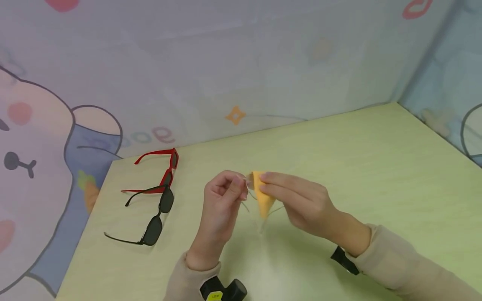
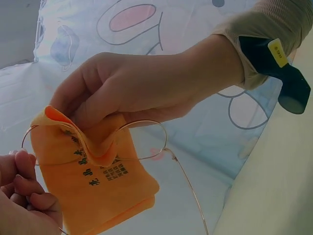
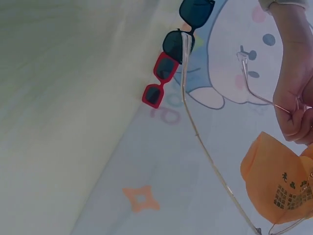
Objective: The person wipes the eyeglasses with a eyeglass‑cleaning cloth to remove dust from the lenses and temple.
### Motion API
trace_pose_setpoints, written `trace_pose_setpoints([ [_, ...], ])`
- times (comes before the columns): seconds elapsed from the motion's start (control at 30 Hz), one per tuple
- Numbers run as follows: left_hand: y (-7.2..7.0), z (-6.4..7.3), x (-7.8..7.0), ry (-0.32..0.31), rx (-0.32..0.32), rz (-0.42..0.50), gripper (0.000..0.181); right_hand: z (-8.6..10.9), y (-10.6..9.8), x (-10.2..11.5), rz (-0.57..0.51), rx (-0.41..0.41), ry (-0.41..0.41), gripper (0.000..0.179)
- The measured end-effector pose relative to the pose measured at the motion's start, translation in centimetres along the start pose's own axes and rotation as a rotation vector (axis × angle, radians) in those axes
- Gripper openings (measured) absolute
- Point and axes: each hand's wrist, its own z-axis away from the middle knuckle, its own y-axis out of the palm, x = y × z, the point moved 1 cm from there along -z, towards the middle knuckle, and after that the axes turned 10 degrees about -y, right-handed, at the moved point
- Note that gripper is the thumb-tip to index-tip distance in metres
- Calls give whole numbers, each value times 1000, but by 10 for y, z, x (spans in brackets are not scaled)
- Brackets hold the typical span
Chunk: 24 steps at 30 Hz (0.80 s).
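Observation:
A pair of eyeglasses (image 2: 188, 185) with a thin gold wire frame is held up over the table between both hands. My left hand (image 1: 222, 205) pinches the frame at one side, near the hinge. My right hand (image 1: 306, 205) grips a folded orange cleaning cloth (image 1: 263, 200) with dark printing, which wraps over one lens. In the left wrist view the cloth (image 2: 117, 196) hangs down behind the frame, and the other round rim is bare. The right wrist view shows a long temple arm (image 3: 205, 149) reaching out from the frame. The right fingertips are partly hidden by the cloth.
On the table's left side lie black sunglasses (image 1: 153, 230), their upper part overlapping red-framed sunglasses (image 1: 165, 179). The pale table (image 1: 339, 154) meets a printed cloth backdrop (image 1: 263, 62) at the back and sides. A black camera mount (image 1: 222, 290) sits on my left wrist.

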Motion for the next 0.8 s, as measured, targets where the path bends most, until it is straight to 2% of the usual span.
trace_pose_setpoints([
  [0.17, 3, -1, 1, -29, -36, 5, 9, -7, 1, -1, -33, 35, 53, 23],
  [0.33, 6, -1, 2, -80, -121, 14, 11, -3, 1, -3, -61, 75, 87, 28],
  [0.47, 5, -1, 2, -113, -174, 21, 12, 2, 0, -4, -94, 95, 90, 27],
  [0.6, 3, 0, 1, -143, -221, 40, 21, 8, -3, -3, -117, 103, 86, 22],
  [0.7, 2, 0, 0, -144, -228, 52, 24, 12, -6, -3, -111, 109, 86, 21],
  [0.8, 1, 0, -1, -124, -198, 62, 17, 13, -9, -3, -101, 105, 121, 25],
])
